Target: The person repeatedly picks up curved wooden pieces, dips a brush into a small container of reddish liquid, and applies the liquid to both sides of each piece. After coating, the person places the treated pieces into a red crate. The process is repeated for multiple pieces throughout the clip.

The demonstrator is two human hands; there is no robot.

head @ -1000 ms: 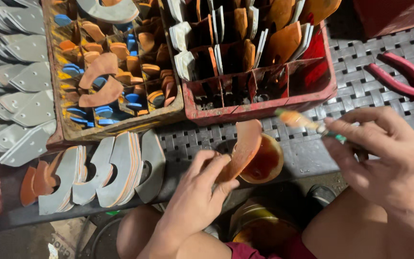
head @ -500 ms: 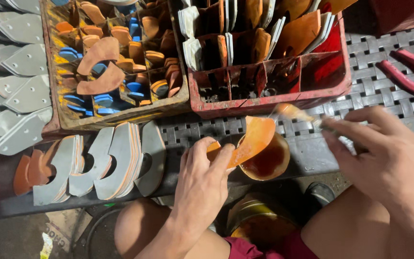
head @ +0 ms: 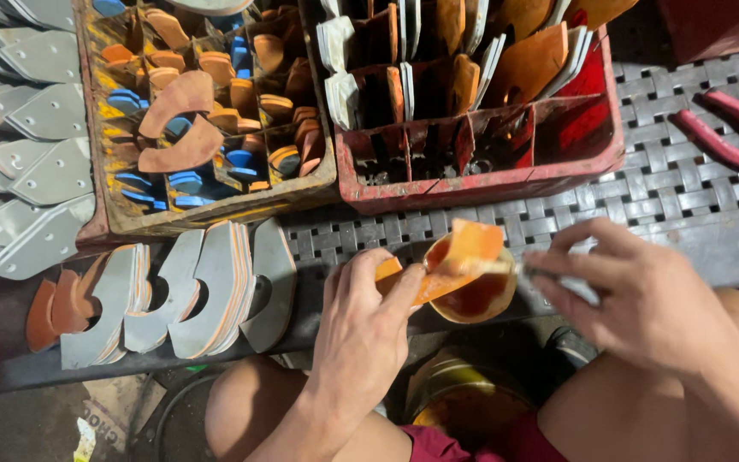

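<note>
My left hand (head: 368,329) grips an orange curved sole piece (head: 458,257) and holds it tilted over a small round bowl of orange glue (head: 482,299). My right hand (head: 643,299) holds a thin brush (head: 506,269) whose tip touches the orange piece. Both hands hover above the grey woven bench (head: 643,192), just in front of a red crate.
A red divided crate (head: 489,175) holds upright white and orange pieces. A yellowish crate (head: 215,214) holds blue and orange pieces. Grey and orange cut pieces (head: 190,291) lie in a row at the left, red pliers (head: 729,137) at the right, a tin (head: 455,402) below.
My right hand has moved left, bringing the brush onto the orange piece. My left hand has shifted the piece slightly over the bowl.
</note>
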